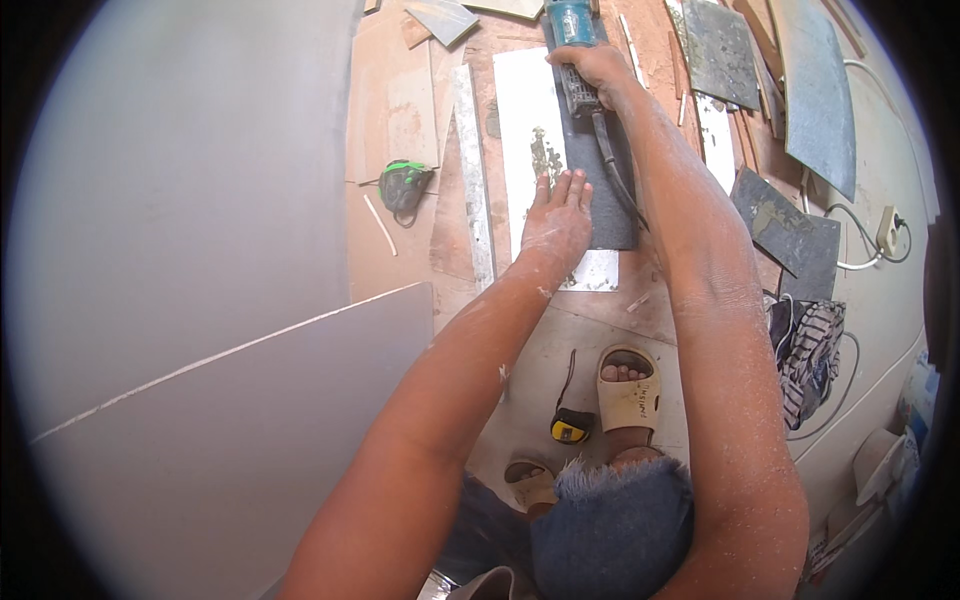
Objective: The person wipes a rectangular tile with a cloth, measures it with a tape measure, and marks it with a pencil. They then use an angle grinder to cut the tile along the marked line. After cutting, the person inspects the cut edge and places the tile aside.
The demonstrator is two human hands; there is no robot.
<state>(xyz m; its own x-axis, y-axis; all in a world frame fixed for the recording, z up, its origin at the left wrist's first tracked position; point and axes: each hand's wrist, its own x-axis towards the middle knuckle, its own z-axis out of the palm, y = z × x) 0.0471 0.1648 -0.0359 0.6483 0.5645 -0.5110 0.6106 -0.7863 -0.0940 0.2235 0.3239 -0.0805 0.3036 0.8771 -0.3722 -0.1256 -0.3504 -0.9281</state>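
Note:
My right hand [598,72] is closed around the body of a teal and black power tool [574,22] at the top centre, its cord running down to the right. The tool lies over a dark grey tile piece [617,220]. My left hand [558,212] lies flat, fingers stretched out, across the inner edge of a white, mortar-spotted tile piece [522,150] and the grey piece. Left of these lies a long pale strip [473,170]. The working end of the tool is cut off by the frame's top.
Large grey panels [200,160] fill the left. Nearby lie a green-black tape measure [404,188] and a yellow one [572,427] beside my sandalled feet [627,385]. Scrap tiles [722,60], striped cloth [812,355], a power socket [888,230] and cables occupy the right.

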